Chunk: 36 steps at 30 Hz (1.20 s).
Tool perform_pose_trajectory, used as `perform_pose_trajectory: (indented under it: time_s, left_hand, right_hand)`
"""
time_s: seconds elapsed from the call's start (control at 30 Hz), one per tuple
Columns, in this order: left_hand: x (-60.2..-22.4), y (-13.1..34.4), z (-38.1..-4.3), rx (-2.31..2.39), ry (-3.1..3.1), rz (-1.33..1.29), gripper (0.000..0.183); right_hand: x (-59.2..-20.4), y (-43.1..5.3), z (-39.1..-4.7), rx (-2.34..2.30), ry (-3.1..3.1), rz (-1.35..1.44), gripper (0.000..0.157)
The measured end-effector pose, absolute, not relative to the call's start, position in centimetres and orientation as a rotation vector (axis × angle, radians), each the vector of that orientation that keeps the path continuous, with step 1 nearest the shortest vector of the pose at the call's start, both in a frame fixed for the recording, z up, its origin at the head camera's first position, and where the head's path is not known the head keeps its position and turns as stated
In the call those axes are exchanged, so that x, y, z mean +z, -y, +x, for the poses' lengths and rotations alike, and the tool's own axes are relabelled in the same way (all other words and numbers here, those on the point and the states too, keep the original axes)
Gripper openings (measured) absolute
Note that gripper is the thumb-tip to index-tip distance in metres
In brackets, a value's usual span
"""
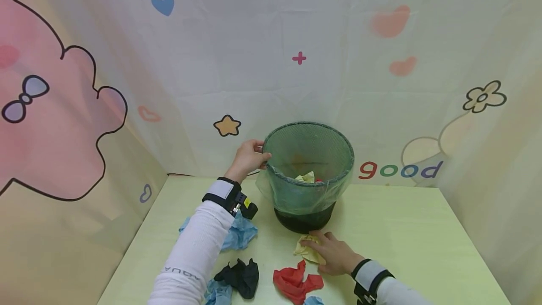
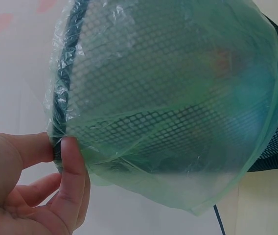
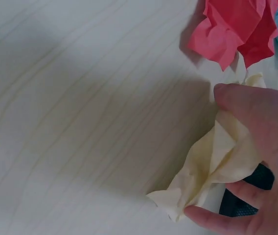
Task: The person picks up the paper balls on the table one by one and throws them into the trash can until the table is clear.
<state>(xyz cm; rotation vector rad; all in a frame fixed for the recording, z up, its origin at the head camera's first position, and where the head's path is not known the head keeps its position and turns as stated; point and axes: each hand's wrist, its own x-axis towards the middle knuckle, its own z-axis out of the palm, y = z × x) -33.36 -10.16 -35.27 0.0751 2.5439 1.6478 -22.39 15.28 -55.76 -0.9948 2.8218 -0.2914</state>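
Observation:
A black mesh wastebasket [image 1: 308, 220] lined with a thin green plastic bag [image 2: 178, 122] stands upright at the back of the table. My left hand [image 1: 249, 158] pinches its rim on the left side, thumb and fingers on either side of the bag-covered edge. In front of the basket, my right hand [image 1: 337, 254] grips a crumpled piece of yellow paper [image 3: 222, 152] on the tabletop, with the thumb at one end and fingertips at the other. Inside the basket, some yellow paper [image 1: 306, 177] and a bit of red show.
Crumpled red paper [image 1: 294, 282] lies just left of my right hand, with blue paper [image 1: 313, 300] at the frame's bottom edge. Black paper [image 1: 241, 276] and more blue paper [image 1: 239, 233] lie by my left forearm. A printed curtain [image 1: 254, 69] hangs behind the table.

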Motion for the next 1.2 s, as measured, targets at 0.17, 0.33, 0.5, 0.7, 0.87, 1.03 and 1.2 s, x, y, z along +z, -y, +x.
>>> perform_pose_trajectory:
  time_s: [0.17,0.33,0.5,0.7,0.87,1.03,1.2]
  left_hand:
    - [-35.2,10.1,-33.3,1.646,-2.542,0.070,0.051]
    - [-35.3,10.1,-33.3,1.654,-2.531,0.070,0.051]
    - [-35.3,10.1,-33.3,1.656,-2.527,0.071,0.050]
    - [-35.3,10.2,-33.4,1.667,-2.517,0.063,0.050]
    - [-35.3,10.3,-33.3,1.664,-2.524,0.061,0.051]
    - [-35.3,10.3,-33.3,1.660,-2.530,0.060,0.050]
    - [-35.2,10.2,-33.3,1.653,-2.535,0.064,0.050]
  right_hand:
    - [-56.1,-15.3,-22.6,-0.313,-2.834,-0.967,0.065]
    - [-56.2,-15.3,-22.8,-0.335,-2.847,-0.934,0.060]
    - [-56.3,-15.4,-22.9,-0.362,-2.875,-0.960,0.054]
    - [-56.3,-15.5,-22.8,-0.353,-2.917,-0.973,0.044]
    - [-56.4,-15.4,-22.8,-0.383,-2.924,-0.964,0.040]
    - [-56.8,-15.5,-23.0,-0.392,-2.949,-1.016,0.038]
    - [-56.8,-15.5,-23.2,-0.396,-2.938,-1.033,0.038]
